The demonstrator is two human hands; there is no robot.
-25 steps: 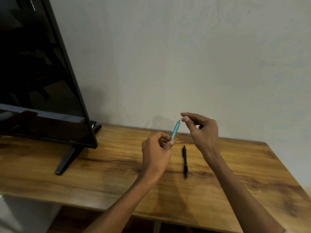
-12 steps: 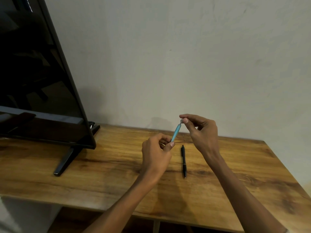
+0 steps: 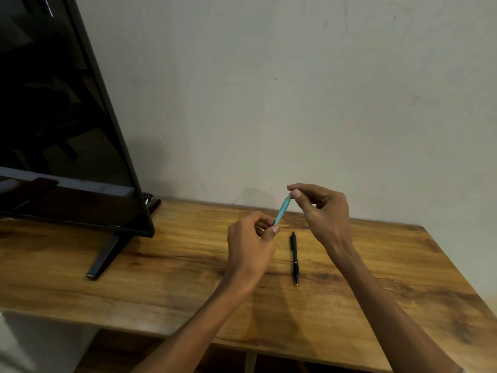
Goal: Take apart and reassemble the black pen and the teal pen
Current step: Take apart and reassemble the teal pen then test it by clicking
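Note:
The teal pen (image 3: 282, 210) is held tilted above the wooden table (image 3: 161, 278), between both hands. My left hand (image 3: 250, 243) grips its lower end, which is hidden in the fingers. My right hand (image 3: 322, 211) pinches the pen's upper tip between thumb and forefinger. The black pen (image 3: 294, 258) lies whole on the table just below and between the hands, its tip pointing toward me; neither hand touches it.
A large black television (image 3: 61, 117) stands at the left on a slanted foot (image 3: 105, 258). A pale wall rises right behind the table. The table's front edge runs across the lower part of the view, and its right corner is at the far right.
My right thumb and forefinger have closed onto the upper tip of the teal pen, which was just short of them a second ago. The left hand and black pen stayed in place.

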